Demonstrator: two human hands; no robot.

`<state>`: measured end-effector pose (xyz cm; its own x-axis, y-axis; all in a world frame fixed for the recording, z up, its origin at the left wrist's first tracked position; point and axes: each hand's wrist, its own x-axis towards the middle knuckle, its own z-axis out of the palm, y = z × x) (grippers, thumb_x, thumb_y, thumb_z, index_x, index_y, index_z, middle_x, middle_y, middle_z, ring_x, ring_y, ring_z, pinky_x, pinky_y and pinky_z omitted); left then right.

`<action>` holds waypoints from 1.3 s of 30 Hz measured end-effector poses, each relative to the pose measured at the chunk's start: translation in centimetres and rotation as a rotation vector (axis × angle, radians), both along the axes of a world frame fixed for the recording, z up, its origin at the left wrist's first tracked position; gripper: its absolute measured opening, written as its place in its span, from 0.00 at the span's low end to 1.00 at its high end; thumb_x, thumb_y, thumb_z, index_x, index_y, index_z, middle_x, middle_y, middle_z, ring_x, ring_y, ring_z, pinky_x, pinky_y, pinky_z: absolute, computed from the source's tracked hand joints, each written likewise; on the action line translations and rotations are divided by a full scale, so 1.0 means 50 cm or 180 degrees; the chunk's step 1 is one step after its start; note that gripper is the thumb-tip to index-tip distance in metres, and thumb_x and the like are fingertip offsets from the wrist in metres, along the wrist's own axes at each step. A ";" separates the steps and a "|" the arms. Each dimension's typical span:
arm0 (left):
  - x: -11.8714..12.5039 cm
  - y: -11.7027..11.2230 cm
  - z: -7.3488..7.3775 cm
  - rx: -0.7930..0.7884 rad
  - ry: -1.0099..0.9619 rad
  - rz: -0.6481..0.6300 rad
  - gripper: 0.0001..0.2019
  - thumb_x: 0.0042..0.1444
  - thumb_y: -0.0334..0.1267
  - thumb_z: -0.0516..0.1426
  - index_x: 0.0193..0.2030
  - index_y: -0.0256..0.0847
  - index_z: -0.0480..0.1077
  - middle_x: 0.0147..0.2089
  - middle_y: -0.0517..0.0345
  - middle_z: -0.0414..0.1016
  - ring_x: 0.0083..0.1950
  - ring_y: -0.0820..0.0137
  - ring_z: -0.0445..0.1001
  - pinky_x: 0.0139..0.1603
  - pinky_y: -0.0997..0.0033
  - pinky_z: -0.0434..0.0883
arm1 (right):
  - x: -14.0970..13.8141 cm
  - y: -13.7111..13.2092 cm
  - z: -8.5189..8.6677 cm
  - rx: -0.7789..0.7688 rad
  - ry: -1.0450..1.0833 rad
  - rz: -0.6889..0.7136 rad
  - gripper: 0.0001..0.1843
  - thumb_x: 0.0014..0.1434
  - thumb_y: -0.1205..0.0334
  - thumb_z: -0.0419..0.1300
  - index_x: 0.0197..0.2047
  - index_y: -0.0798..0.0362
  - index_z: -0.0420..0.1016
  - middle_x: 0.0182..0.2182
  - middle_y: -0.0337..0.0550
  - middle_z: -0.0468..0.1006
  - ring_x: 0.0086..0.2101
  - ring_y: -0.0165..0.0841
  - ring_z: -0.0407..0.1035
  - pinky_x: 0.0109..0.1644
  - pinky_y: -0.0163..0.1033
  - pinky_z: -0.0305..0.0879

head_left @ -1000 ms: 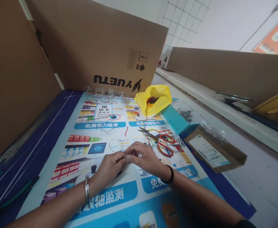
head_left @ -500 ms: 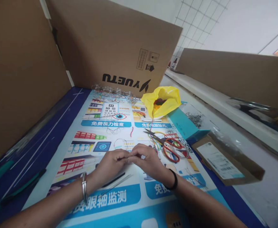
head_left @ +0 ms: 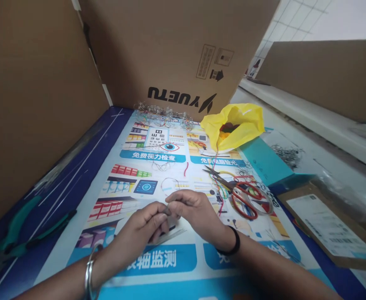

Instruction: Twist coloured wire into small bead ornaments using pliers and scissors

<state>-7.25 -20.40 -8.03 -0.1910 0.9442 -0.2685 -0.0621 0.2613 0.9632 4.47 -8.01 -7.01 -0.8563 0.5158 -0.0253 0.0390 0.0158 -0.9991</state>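
Note:
My left hand [head_left: 150, 221] and my right hand [head_left: 191, 208] meet over the printed sheet [head_left: 158, 283], both with fingers pinched at the same spot. What they pinch is too small to make out. A thin wire loop [head_left: 170, 180] shows just beyond the fingertips; whether it is held or lies on the sheet I cannot tell. Several straight thin wires [head_left: 173, 236] lie below my hands. To the right are scissors [head_left: 245, 200] with red handles, their blades pointing left, among coloured cords [head_left: 221, 191]. A short red cord piece [head_left: 186, 169] lies farther off.
Teal-handled pliers [head_left: 22, 237] lie at left. Tangled wire [head_left: 164, 114] lines the foot of the cardboard wall [head_left: 170, 50]. A yellow bag [head_left: 248, 121], a turquoise box [head_left: 264, 162] and a labelled cardboard package [head_left: 333, 225] stand along the right side.
My head view has turned, so the scene sits farther right in the picture. My left hand has curled more, with its fingers drawn in; both hands still meet at the fingertips.

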 end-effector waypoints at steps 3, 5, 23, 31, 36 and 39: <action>0.001 -0.010 -0.012 0.0109 0.0181 0.0196 0.13 0.61 0.43 0.48 0.29 0.41 0.63 0.26 0.64 0.62 0.27 0.76 0.59 0.28 0.76 0.57 | -0.009 -0.008 -0.008 -0.0136 -0.0029 -0.0034 0.06 0.53 0.61 0.60 0.34 0.53 0.75 0.22 0.34 0.72 0.23 0.24 0.64 0.28 0.30 0.62; 0.003 -0.011 -0.016 0.0147 0.0283 0.0246 0.15 0.61 0.44 0.47 0.27 0.40 0.62 0.26 0.64 0.61 0.29 0.75 0.60 0.31 0.75 0.58 | -0.009 -0.012 -0.013 -0.0165 -0.0056 -0.0110 0.06 0.53 0.62 0.60 0.34 0.53 0.74 0.21 0.34 0.72 0.22 0.24 0.64 0.27 0.30 0.62; 0.020 -0.007 -0.016 0.0019 0.0128 0.0417 0.13 0.60 0.46 0.49 0.29 0.40 0.63 0.25 0.64 0.63 0.27 0.75 0.58 0.26 0.75 0.55 | 0.009 -0.021 -0.025 -0.0752 0.0123 -0.0400 0.10 0.48 0.60 0.65 0.31 0.55 0.70 0.20 0.32 0.69 0.21 0.22 0.62 0.24 0.29 0.61; 0.014 -0.007 -0.019 0.0014 -0.0073 0.0362 0.15 0.60 0.47 0.49 0.29 0.40 0.62 0.25 0.65 0.61 0.24 0.78 0.55 0.24 0.76 0.55 | 0.010 -0.014 -0.031 -0.0554 0.0047 -0.0278 0.12 0.50 0.55 0.64 0.28 0.56 0.69 0.19 0.33 0.68 0.21 0.23 0.61 0.24 0.30 0.59; 0.016 -0.003 -0.010 -0.0027 -0.0176 0.0517 0.14 0.60 0.46 0.49 0.28 0.40 0.61 0.23 0.65 0.61 0.23 0.78 0.53 0.23 0.76 0.53 | 0.012 -0.012 -0.031 -0.0566 0.0069 -0.0241 0.12 0.50 0.55 0.63 0.28 0.55 0.68 0.19 0.33 0.69 0.21 0.23 0.62 0.25 0.30 0.59; 0.016 -0.003 -0.010 -0.0052 -0.0188 0.0484 0.14 0.60 0.46 0.50 0.28 0.40 0.60 0.23 0.66 0.59 0.23 0.78 0.53 0.24 0.76 0.53 | 0.012 -0.014 -0.030 -0.0512 0.0048 -0.0253 0.12 0.50 0.56 0.63 0.28 0.56 0.68 0.18 0.33 0.68 0.21 0.23 0.61 0.25 0.30 0.58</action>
